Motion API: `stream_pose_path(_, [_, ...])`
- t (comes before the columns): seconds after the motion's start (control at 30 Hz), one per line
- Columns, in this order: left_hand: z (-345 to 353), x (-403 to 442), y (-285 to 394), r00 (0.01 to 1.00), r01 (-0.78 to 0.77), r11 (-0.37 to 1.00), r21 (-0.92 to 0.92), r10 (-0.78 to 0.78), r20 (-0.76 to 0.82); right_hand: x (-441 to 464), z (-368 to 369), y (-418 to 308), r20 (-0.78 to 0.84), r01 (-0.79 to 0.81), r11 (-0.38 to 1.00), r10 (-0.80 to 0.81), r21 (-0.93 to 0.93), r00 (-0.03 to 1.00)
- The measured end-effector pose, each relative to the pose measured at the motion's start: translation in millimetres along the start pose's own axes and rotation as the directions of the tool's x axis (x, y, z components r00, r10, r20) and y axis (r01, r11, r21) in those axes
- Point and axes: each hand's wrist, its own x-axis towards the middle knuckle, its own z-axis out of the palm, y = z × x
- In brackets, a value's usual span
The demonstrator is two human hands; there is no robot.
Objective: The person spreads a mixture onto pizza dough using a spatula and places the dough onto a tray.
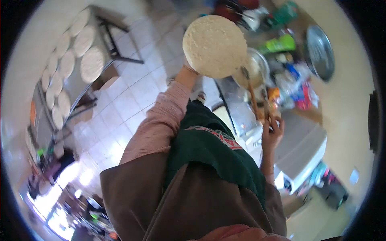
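Observation:
A pale, round flat bread or dough disc [215,46] rests on my left hand [190,70], whose fingers are hidden beneath it. On the right, my right hand [274,127] is at the counter, its fingers closed round the end of a utensil handle [265,106]. Beside that handle lies a long wooden-handled utensil [252,94], its dark head at the rim of a metal bowl [262,60] with pale contents. The bread covers part of the bowl.
Several round pale discs [91,64] lie on a table [100,44] at the left. A large metal basin [320,52], plastic packets [287,80], a green container [283,43] and a light-coloured box [299,146] stand along the right. Tiled floor [132,90] shows between.

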Motion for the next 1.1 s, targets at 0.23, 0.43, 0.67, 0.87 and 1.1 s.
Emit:
stream_pose_path(0.23, [40,-144,126,0.700,-0.683,0.670,0.291,0.714,-0.001,69,40,42,0.301,0.175,0.910,-0.060,-0.375,0.952])
stream_pose_path(0.43, [55,-303,268,0.381,-0.883,0.363,0.299,0.924,0.004,86,115,69,0.277,0.428,0.723,-0.327,-0.542,0.904])
stream_pose_path(0.67, [56,-460,421,-0.007,-0.909,0.014,0.416,0.999,-0.048,52,157,11,0.414,0.379,0.580,-0.077,-0.722,0.907])
stream_pose_path(0.87, [68,-467,482,0.013,-0.949,0.100,0.300,0.960,-0.278,33,181,-31,0.297,0.313,0.249,-0.097,-0.917,0.950])
stream_pose_path(1.1, [31,-455,512,-0.015,-0.917,0.142,0.372,0.921,-0.390,9,291,-163,0.547,0.651,0.580,-0.378,-0.489,0.747])
